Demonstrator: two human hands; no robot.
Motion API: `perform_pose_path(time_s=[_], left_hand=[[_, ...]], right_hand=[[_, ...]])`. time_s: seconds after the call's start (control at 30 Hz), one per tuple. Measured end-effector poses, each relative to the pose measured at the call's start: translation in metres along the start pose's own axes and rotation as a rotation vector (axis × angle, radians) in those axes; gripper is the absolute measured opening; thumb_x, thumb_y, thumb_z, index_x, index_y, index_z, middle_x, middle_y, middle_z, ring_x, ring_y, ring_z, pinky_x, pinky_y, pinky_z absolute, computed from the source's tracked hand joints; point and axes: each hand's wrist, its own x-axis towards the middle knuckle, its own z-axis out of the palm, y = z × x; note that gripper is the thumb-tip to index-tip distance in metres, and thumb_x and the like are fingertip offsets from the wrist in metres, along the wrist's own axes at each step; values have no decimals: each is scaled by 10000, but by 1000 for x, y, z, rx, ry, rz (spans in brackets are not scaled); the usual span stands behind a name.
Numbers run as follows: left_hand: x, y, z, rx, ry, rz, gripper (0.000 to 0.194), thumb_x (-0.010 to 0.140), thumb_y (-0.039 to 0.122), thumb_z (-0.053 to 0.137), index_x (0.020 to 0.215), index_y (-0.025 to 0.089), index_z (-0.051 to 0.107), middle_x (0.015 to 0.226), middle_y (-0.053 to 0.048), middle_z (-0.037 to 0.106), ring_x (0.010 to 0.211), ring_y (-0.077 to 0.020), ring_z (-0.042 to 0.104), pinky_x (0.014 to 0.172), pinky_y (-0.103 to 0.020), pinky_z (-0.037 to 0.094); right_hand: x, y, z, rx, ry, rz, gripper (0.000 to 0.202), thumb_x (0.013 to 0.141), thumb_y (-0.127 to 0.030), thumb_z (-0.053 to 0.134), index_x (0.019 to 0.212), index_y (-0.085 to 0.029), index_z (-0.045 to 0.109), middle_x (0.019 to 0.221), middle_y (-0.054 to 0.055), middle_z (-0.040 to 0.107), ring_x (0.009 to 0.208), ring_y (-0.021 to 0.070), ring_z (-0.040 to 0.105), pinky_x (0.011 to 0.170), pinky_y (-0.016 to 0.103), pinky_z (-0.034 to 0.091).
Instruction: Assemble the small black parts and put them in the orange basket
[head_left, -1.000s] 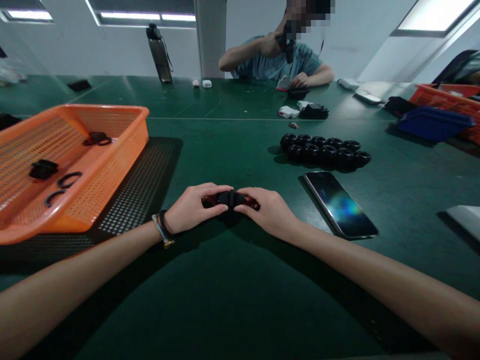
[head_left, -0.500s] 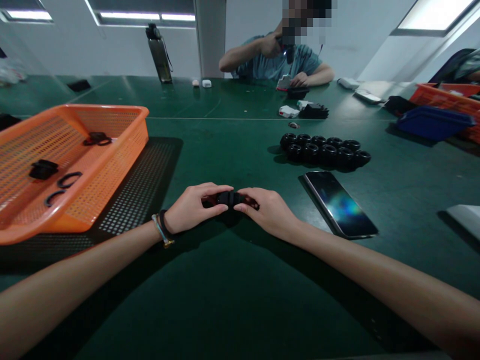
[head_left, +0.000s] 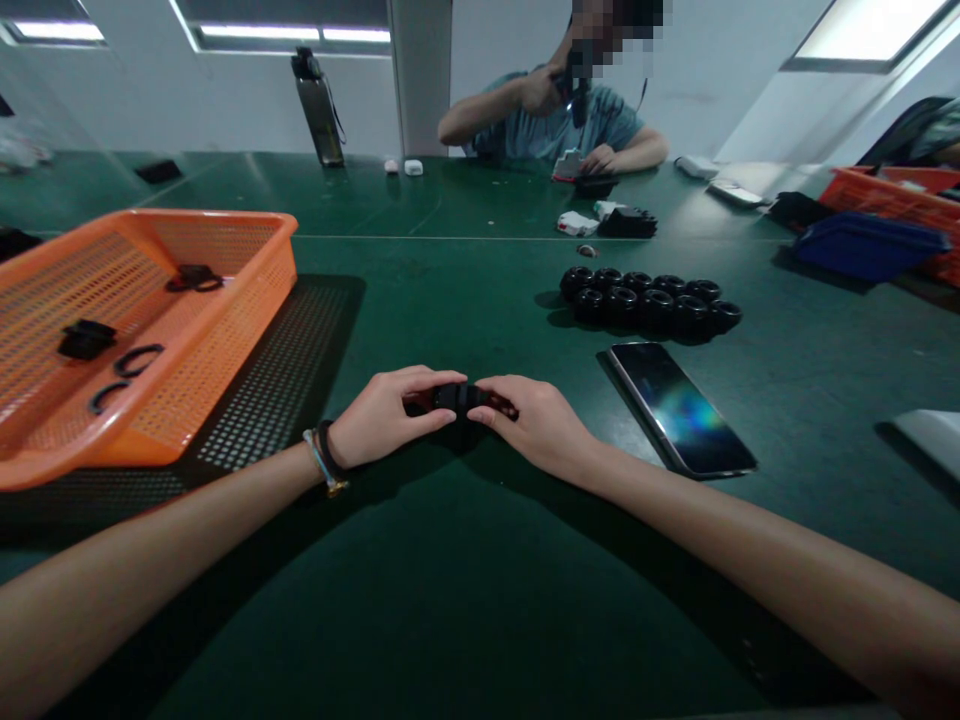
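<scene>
- Left hand (head_left: 375, 420) and right hand (head_left: 547, 425) meet in front of the wearer, fingertips nearly touching. Each grip is a pinch, thumb and fingers closed on opposite ends of one small black part (head_left: 460, 398).
- The part lies between the hands, low over the green desk (head_left: 450, 600); whether it touches the surface cannot be told. The fingers hide much of it.
- Possible trouble: uneven pressure from the two pinches could tilt the part or make it slip out. With the fingertips so close together, one could get nipped if a piece gives suddenly.
- Left of the hands sits an orange mesh basket (head_left: 247, 345). Inside are a chunky black piece (head_left: 88, 339), two dark rings (head_left: 150, 349) near the closer wall, and a small dark cluster (head_left: 196, 278) farther back.
- Right of the hands, a phone (head_left: 682, 410) lies flat; beyond it stand black round pieces (head_left: 656, 308) in close rows. A sweep of the right arm could knock the phone.
- At far right, a blue bin (head_left: 870, 248) sits beside a red-orange basket (head_left: 889, 205); their contents are unclear.
- Across the desk, a person in a blue-green shirt (head_left: 517, 130) works with a dark tool.
</scene>
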Motion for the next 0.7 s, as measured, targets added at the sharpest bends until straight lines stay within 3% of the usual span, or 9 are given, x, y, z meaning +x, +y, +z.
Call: perform_pose_path(time_s=[0.17, 0.7], left_hand=[[1, 0, -1, 10, -3, -15, 414, 772, 345, 575, 1140, 163, 631, 1036, -58, 654, 859, -165, 625, 796, -283, 514], [2, -1, 0, 16, 4, -5, 391, 778, 346, 572, 1131, 185, 628, 1033, -49, 655, 860, -166, 628, 775, -282, 519]], right_hand=[[-2, 1, 0, 64, 69, -42, 302, 789, -185, 664, 1083, -146, 606, 1001, 78, 686, 875, 184, 639, 755, 341, 524], [-3, 1, 2, 130, 60, -7, 274, 764, -104, 662, 1028, -153, 606, 944, 55, 695, 827, 160, 649, 769, 336, 544]])
